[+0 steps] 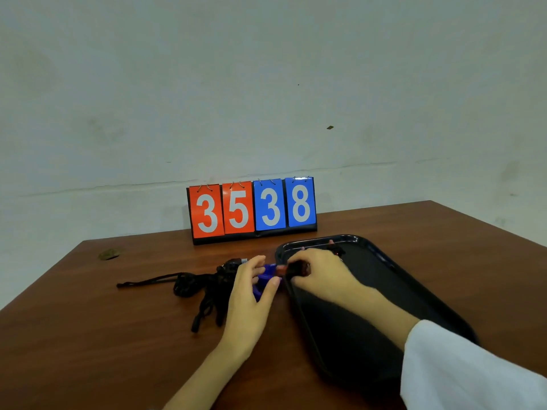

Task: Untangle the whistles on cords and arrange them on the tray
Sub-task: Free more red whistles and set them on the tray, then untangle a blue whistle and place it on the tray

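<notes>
Left hand (251, 294) is pinching the blue whistle (264, 278) between thumb and fingers, just left of the tray (381, 253). Right hand (321, 272) is curling tight round a reddish whistle (297, 268) at the tray's rim. Black cords (201, 287) are lying tangled on the table (118, 335).

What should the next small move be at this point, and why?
Probably draw the right hand toward the tray, easing what looks like a red whistle away from the blue whistle that the left hand holds. The two whistles sit close together at the tray's left rim, and the black cords lie bunched on the table, so separating one looks needed first.
</notes>
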The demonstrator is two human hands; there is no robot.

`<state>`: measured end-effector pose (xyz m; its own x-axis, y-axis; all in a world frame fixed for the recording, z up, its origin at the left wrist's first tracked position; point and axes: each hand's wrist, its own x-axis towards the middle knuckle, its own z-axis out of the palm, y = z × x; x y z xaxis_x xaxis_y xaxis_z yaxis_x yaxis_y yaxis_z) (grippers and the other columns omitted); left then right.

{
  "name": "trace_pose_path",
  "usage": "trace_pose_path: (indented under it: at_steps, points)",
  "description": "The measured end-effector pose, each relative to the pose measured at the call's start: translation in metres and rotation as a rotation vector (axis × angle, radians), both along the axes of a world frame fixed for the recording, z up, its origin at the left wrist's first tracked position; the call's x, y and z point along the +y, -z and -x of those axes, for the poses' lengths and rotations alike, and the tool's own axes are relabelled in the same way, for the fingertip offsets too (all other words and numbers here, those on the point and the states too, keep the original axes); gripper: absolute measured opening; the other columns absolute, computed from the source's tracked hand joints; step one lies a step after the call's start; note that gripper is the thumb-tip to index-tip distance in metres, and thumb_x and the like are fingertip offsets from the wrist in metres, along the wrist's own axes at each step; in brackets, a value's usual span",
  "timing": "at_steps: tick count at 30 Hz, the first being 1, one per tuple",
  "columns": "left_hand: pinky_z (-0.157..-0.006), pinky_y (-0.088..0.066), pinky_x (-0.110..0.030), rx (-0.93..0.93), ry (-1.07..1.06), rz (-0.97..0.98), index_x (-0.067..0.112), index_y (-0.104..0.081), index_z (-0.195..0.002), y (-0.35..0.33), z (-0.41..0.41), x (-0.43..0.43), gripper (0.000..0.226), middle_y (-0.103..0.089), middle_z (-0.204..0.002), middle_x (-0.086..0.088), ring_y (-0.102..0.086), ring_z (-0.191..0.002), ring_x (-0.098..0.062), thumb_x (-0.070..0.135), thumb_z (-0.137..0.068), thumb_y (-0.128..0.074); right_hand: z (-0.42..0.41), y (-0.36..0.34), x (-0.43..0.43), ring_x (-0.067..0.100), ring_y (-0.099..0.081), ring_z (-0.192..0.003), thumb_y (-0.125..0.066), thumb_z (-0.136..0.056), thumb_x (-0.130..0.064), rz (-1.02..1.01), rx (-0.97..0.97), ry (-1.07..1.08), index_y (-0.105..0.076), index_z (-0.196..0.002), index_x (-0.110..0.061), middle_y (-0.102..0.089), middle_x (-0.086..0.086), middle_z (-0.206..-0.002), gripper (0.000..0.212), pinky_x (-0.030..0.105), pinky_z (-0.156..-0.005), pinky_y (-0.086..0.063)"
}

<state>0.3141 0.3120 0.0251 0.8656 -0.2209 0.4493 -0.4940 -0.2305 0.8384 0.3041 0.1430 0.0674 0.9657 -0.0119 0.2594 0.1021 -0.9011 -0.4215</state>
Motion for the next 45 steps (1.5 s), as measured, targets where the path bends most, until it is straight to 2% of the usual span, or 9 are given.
trace_pose_path:
  at_steps: [6,11,17,26,30,33,37,41,45]
  points:
    - [-0.078,-0.038,-0.004,-0.114,-0.095,-0.116,0.032,-0.05,-0.118,0.006,-0.005,-0.003,0.027,-0.049,-0.107,0.025,-0.048,-0.102,0.012,0.024,-0.092,-0.055,-0.026,0.004,-0.104,0.013,-0.056,-0.08,-0.067,-0.081,-0.034,-0.166,-0.09,0.509,-0.058,-0.107,-0.019,-0.064,0.0,-0.098,0.031,0.027,-0.07,-0.047]
    - [-0.088,-0.046,-0.021,-0.072,-0.184,-0.08,0.023,-0.055,-0.119,0.011,-0.014,-0.002,0.027,-0.053,-0.109,0.014,-0.053,-0.1,-0.001,0.019,-0.092,-0.055,-0.034,0.021,-0.142,0.023,-0.061,-0.085,-0.067,-0.08,-0.041,-0.072,0.069,0.628,-0.057,-0.107,-0.015,-0.063,0.003,-0.097,0.038,0.034,-0.072,-0.051]
    - [-0.087,-0.047,-0.023,-0.049,-0.229,-0.036,0.023,-0.055,-0.115,0.01,-0.017,-0.001,0.025,-0.052,-0.103,0.015,-0.054,-0.097,-0.002,0.013,-0.092,-0.054,-0.04,0.024,-0.14,0.024,-0.061,-0.091,-0.068,-0.08,-0.042,0.003,0.074,0.61,-0.055,-0.111,-0.017,-0.064,0.004,-0.105,0.042,0.03,-0.066,-0.045]
    - [-0.076,-0.043,-0.014,-0.028,-0.261,-0.029,0.021,-0.055,-0.115,0.009,-0.016,0.0,0.027,-0.053,-0.105,0.008,-0.054,-0.093,-0.001,0.009,-0.091,-0.055,-0.033,0.018,-0.132,0.018,-0.056,-0.077,-0.064,-0.079,-0.051,0.057,0.052,0.619,-0.057,-0.103,-0.015,-0.06,0.001,-0.089,0.043,0.028,-0.058,-0.044]
    - [-0.072,-0.045,-0.015,-0.012,-0.297,0.001,0.022,-0.054,-0.112,0.007,-0.017,0.003,0.031,-0.053,-0.101,0.007,-0.055,-0.087,-0.005,0.001,-0.089,-0.055,-0.02,0.006,-0.107,0.022,-0.049,-0.103,-0.061,-0.083,-0.045,0.164,-0.1,0.532,-0.06,-0.111,-0.017,-0.056,0.004,-0.111,0.039,0.033,-0.08,-0.046]
    - [-0.082,-0.05,-0.024,0.072,-0.328,0.012,0.019,-0.056,-0.111,0.006,-0.023,0.008,0.036,-0.052,-0.104,0.004,-0.055,-0.092,-0.009,-0.008,-0.087,-0.052,-0.013,-0.005,-0.064,0.013,-0.052,-0.096,-0.062,-0.085,-0.035,0.059,-0.154,0.319,-0.064,-0.105,-0.02,-0.058,-0.001,-0.105,0.025,0.026,-0.083,-0.045]
    - [-0.088,-0.05,-0.03,0.177,-0.35,0.035,0.015,-0.059,-0.103,0.007,-0.032,0.018,0.036,-0.053,-0.105,0.0,-0.054,-0.097,-0.014,-0.014,-0.085,-0.047,-0.013,-0.005,0.006,0.004,-0.057,-0.085,-0.06,-0.087,-0.029,-0.087,0.091,0.05,-0.064,-0.099,-0.02,-0.064,-0.005,-0.097,0.015,0.022,-0.082,-0.049]
    - [-0.079,-0.045,-0.026,0.151,-0.373,-0.015,0.015,-0.06,-0.093,0.01,-0.038,0.03,0.035,-0.053,-0.101,-0.002,-0.055,-0.091,-0.017,-0.015,-0.084,-0.044,-0.023,0.012,0.054,0.008,-0.06,-0.085,-0.062,-0.082,-0.045,0.066,0.131,-0.001,-0.066,-0.096,-0.02,-0.066,-0.005,-0.091,0.029,0.029,-0.083,-0.05]
    - [-0.078,-0.043,-0.025,0.113,-0.409,-0.048,0.013,-0.064,-0.092,0.011,-0.043,0.037,0.032,-0.055,-0.104,-0.003,-0.054,-0.092,-0.015,-0.012,-0.085,-0.045,-0.029,0.022,0.075,0.017,-0.054,-0.098,-0.061,-0.08,-0.049,0.272,0.054,0.093,-0.066,-0.099,-0.02,-0.066,-0.002,-0.098,0.035,0.036,-0.091,-0.037]
